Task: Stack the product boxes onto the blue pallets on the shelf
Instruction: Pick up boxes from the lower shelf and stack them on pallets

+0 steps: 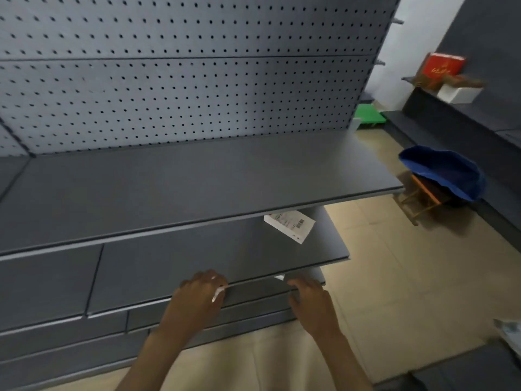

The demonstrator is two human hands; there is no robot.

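Observation:
My left hand (200, 292) and my right hand (310, 299) reach under the front edge of a grey shelf board (197, 266). Between them is a white box (218, 294), almost wholly hidden by that board. Only a white strip shows at my left fingers, and a white corner at my right fingertips. Both hands curl onto it from either side. A second white product box (290, 225) with a barcode label lies tilted on the shelf above, near its right end. No blue pallet is in view on these shelves.
The wide top shelf (197, 187) and a grey pegboard back wall (183, 80) fill the upper view. On the tan floor to the right are a green pallet (369, 114) and a blue tub (442, 173) on a wooden stool. A red box (442, 66) and a white box (458, 93) sit on the far right shelf.

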